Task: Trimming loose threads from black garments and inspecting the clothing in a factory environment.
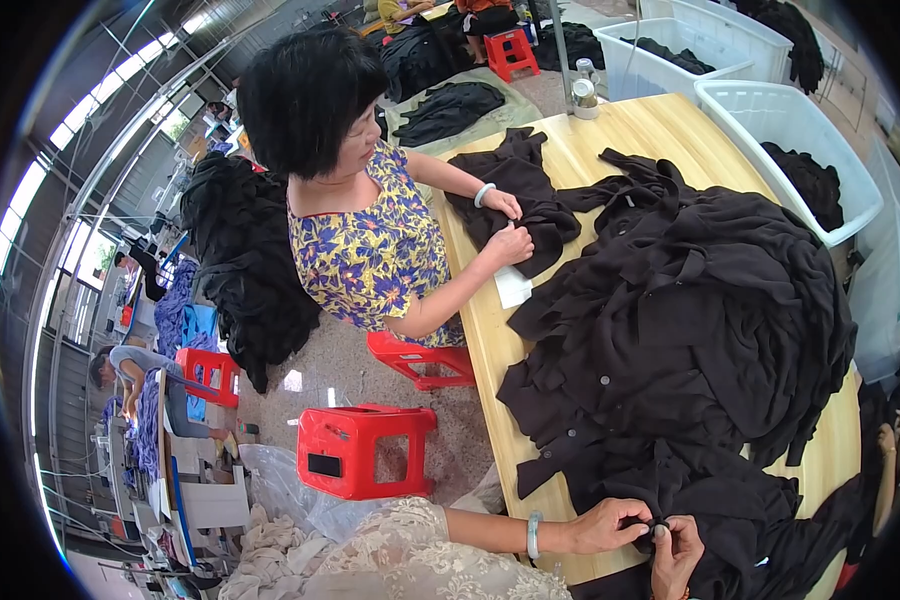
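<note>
At the lower right, my left hand (610,526), with a pale bangle on its wrist, pinches the edge of a black garment (740,510). Against it, my right hand (676,556) pinches the same bit of cloth, thumb and fingers together. A small dark round spot, perhaps a button, shows between the fingertips, too small to make out for certain. The garment lies on the wooden table (490,375), beside a large heap of black garments (690,300) with a few buttons showing.
Across the table corner, a person in a flowered top (370,240) works on another black garment (520,200). Red stools (355,450) stand left of the table, one bearing a phone (324,464). Translucent bins (770,110) with black cloth line the far right.
</note>
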A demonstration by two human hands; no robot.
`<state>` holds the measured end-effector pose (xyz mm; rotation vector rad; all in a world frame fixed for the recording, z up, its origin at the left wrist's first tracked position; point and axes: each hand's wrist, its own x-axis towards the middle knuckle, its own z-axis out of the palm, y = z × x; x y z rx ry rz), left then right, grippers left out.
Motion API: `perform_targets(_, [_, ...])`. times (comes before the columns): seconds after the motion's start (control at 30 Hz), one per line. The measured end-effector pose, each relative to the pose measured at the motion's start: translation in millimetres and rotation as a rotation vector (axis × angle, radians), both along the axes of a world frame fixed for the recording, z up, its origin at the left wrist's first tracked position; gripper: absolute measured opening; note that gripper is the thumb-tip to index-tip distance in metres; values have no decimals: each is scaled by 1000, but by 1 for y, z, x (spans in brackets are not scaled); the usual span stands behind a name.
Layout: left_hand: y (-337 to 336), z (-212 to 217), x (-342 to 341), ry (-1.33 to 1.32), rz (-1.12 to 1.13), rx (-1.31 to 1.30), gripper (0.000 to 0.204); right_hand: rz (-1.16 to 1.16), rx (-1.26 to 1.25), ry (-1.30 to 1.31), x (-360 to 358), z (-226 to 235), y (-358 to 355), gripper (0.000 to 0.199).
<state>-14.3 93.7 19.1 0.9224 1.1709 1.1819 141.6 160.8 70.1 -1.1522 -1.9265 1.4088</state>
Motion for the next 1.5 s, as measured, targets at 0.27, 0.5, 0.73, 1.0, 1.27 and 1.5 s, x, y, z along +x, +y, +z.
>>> perform_targets(0.27, [2, -3, 1, -19, 27, 0, 14, -31, -209, 79, -6, 0, 1, 7])
perform_targets(0.5, [7, -2, 1, 53, 77, 36, 15, 83, 145, 32, -5, 2, 0, 11])
perform_targets(0.73, [10, -1, -6, 296, 61, 239, 16, 145, 281, -2, -1, 8, 8, 17])
perform_targets(1.0, [11, 14, -23, 385, 16, 553, 37, 188, 396, 4, -4, 16, -7, 14])
perform_targets(1.27, [5, -3, -18, -148, -171, 147, 13, -1, 358, -38, 3, 0, -19, 18])
perform_targets(1.5, [-5, -1, -31, -329, -297, -89, 12, 151, 374, -46, 12, -3, -24, 15])
